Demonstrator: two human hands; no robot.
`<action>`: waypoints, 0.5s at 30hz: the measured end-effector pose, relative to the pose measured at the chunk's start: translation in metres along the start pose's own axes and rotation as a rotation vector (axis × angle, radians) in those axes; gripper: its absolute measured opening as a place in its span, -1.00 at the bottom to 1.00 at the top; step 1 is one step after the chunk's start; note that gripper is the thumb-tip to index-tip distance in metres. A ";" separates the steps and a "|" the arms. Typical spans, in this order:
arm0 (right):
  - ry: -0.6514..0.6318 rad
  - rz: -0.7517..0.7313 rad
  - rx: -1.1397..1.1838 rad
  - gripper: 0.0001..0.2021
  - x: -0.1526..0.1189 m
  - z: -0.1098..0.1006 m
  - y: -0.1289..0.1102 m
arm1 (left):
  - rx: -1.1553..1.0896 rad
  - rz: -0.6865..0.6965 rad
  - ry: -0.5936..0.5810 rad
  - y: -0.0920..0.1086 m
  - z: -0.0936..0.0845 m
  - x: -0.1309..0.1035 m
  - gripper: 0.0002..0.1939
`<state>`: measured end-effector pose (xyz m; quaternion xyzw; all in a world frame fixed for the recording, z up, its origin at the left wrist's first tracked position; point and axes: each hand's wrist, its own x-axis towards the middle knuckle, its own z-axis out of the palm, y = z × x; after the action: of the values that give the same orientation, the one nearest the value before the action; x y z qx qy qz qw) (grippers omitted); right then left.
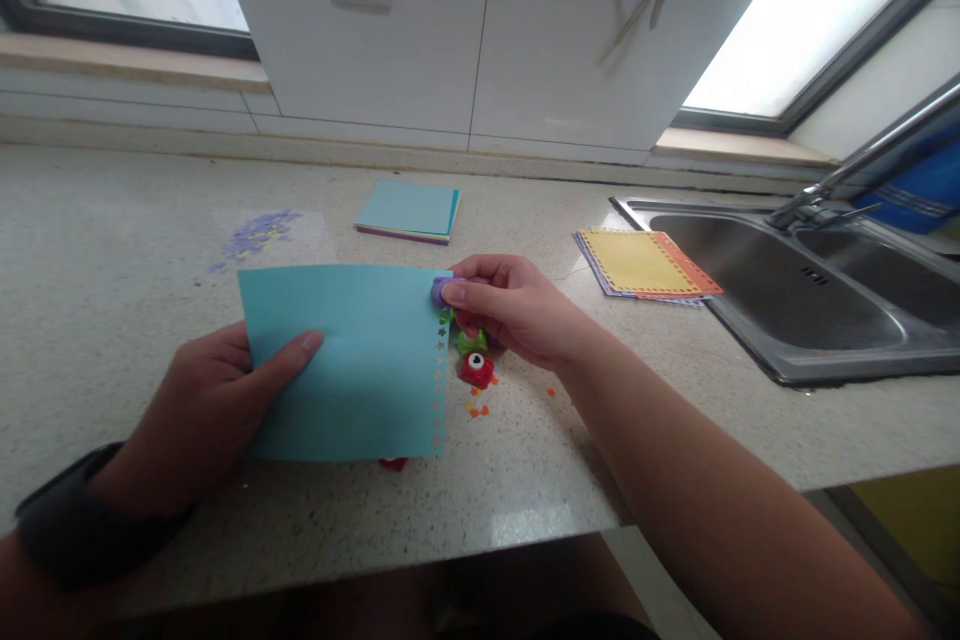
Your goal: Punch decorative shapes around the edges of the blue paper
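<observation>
Blue sheet (345, 370), smooth and rectangular, lies over the counter (315, 530), towards its front edge. Left hand (202, 410) pinches its left side, thumb uppermost, presumably for steadiness. Right hand (525, 310) pinches a rounded purple punch (441, 293) at the perforated border's far corner, apparently for alignment.

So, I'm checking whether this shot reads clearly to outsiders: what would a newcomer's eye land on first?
Probably the large turquoise sheet of paper in the middle, held by the left hand, with small holes punched down its right edge. Next, the purple punch that the right hand grips at that edge, and the red one-eyed punch just below on the countertop.
</observation>
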<state>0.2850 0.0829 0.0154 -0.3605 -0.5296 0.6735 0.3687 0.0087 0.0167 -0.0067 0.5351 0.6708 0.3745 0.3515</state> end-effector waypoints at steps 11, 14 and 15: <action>0.007 -0.012 0.001 -0.68 0.001 0.000 0.000 | 0.005 -0.016 -0.006 0.001 0.000 -0.002 -0.51; 0.007 -0.016 0.004 -0.69 0.000 0.001 0.000 | 0.021 -0.031 -0.021 0.003 0.000 -0.002 -0.52; 0.009 -0.017 0.004 -0.69 0.000 0.001 0.000 | 0.025 -0.028 -0.019 0.004 0.001 -0.002 -0.52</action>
<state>0.2842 0.0824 0.0159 -0.3584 -0.5295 0.6699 0.3774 0.0113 0.0154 -0.0035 0.5334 0.6795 0.3561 0.3563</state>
